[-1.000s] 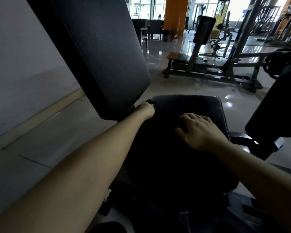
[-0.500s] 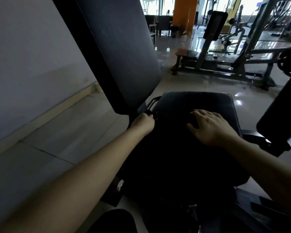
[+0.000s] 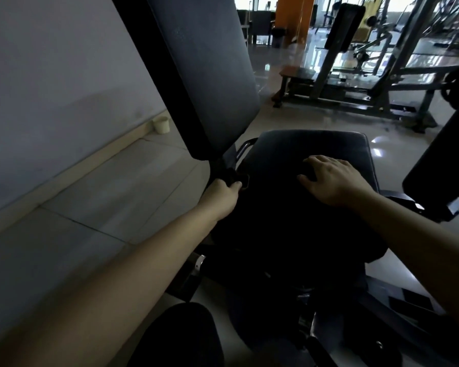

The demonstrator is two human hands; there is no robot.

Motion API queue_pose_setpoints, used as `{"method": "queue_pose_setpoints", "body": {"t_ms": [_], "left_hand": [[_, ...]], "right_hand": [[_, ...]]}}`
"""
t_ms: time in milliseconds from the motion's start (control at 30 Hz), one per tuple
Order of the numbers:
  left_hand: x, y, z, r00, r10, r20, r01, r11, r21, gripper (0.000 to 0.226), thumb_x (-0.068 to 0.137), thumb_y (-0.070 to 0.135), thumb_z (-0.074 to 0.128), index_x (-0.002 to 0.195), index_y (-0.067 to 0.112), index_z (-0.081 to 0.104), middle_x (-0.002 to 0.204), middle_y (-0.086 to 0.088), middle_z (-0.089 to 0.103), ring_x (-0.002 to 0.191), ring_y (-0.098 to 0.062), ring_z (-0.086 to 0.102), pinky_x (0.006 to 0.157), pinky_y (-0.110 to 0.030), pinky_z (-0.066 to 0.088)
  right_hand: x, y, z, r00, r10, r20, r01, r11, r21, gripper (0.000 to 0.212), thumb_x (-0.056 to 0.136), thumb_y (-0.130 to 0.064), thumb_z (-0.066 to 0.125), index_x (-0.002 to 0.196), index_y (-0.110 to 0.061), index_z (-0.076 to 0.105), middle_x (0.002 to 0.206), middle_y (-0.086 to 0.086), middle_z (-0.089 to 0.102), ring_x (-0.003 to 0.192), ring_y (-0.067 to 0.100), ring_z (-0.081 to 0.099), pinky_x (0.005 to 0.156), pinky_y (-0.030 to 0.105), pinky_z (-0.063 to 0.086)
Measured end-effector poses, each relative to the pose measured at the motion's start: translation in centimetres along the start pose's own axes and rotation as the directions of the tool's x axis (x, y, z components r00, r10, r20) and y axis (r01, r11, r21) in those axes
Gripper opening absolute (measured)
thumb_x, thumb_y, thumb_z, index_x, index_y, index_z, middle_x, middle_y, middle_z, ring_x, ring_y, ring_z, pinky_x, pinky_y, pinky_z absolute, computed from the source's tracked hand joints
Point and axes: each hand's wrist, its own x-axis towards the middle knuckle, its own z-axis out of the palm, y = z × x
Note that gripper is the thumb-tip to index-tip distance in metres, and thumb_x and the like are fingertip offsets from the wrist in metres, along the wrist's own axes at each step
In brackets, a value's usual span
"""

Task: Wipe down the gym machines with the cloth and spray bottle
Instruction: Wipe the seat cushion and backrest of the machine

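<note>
Left hand (image 3: 220, 194) curled round seat lever (image 3: 245, 181), right hand (image 3: 334, 178) flat, fingers spread, on seat pad (image 3: 316, 141); a released pad may jolt.

A plain pale wall (image 3: 51, 83) fills the left side, with a beige skirting board (image 3: 90, 166) along its foot. A small pale cup (image 3: 161, 125) stands on the floor (image 3: 112, 200) against that skirting. The floor is laid in large light tiles and turns glossy farther off, reflecting daylight. At the far end are an orange pillar (image 3: 293, 14), bright windows (image 3: 252, 1) and a dark bin (image 3: 277, 37) beside the pillar's base.
</note>
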Motion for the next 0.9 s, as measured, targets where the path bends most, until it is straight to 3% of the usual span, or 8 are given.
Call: {"method": "queue_pose_setpoints", "body": {"t_ms": [167,267,400,567,767,900], "left_hand": [[1.2,0.2,0.6,0.997,0.004,-0.072,0.006,0.991,0.133,0.053,0.107,0.042,0.038,0.135,-0.001,0.049,0.132,-0.020,0.057,0.119,-0.037,0.056,0.087,-0.035,0.041],[4.7,3.0,1.3,0.999,-0.010,-0.051,0.016,0.992,0.128,0.054,0.107,0.043,0.037,0.137,-0.001,0.050,0.137,-0.021,0.056,0.122,-0.038,0.055,0.087,-0.034,0.040],[7.5,4.6,1.2,1.000,-0.020,-0.006,0.021,0.999,0.036,0.059,0.106,0.047,0.040,0.143,0.001,0.048,0.140,-0.020,0.055,0.122,-0.038,0.055,0.095,-0.036,0.044],[3.7,2.3,0.4,1.000,-0.009,0.010,0.009,1.000,0.030,0.059,0.107,0.044,0.041,0.144,-0.001,0.045,0.141,-0.020,0.054,0.124,-0.037,0.054,0.089,-0.031,0.039],[-4.1,-1.8,0.8,0.991,-0.026,-0.128,0.018,0.998,-0.063,0.047,0.108,0.040,0.039,0.136,0.003,0.049,0.130,-0.015,0.060,0.115,-0.033,0.059,0.085,-0.035,0.043],[-2.6,-0.1,1.5,0.972,-0.141,-0.186,0.096,0.969,-0.228,0.048,0.108,0.036,0.041,0.139,0.001,0.048,0.135,-0.016,0.058,0.119,-0.034,0.058,0.085,-0.035,0.042]], "right_hand": [[0.3,0.4,0.4,1.000,-0.022,-0.009,0.022,1.000,-0.003,0.062,0.099,-0.055,0.041,0.150,-0.020,0.038,0.159,0.001,0.035,0.146,0.020,0.030,0.119,0.039,0.022],[0.6,0.7,0.8,0.999,-0.020,-0.030,0.020,1.000,-0.011,0.062,0.099,-0.055,0.041,0.150,-0.020,0.039,0.159,0.000,0.035,0.146,0.019,0.030,0.119,0.039,0.022],[0.6,0.6,0.6,0.999,-0.009,-0.034,0.009,1.000,-0.007,0.062,0.099,-0.055,0.042,0.149,-0.020,0.040,0.157,0.000,0.037,0.146,0.020,0.031,0.119,0.040,0.023],[0.6,0.4,0.7,1.000,0.019,-0.025,-0.019,1.000,-0.020,0.063,0.097,-0.057,0.042,0.148,-0.020,0.042,0.154,0.003,0.042,0.142,0.024,0.038,0.117,0.042,0.028],[0.6,0.4,1.0,1.000,0.012,-0.015,-0.013,1.000,-0.029,0.064,0.098,-0.056,0.041,0.149,-0.018,0.041,0.156,0.005,0.040,0.144,0.025,0.036,0.118,0.043,0.027],[0.7,0.6,0.9,0.999,0.000,-0.034,-0.001,1.000,-0.027,0.063,0.099,-0.055,0.042,0.149,-0.017,0.041,0.156,0.004,0.040,0.144,0.024,0.034,0.118,0.042,0.026]]}}
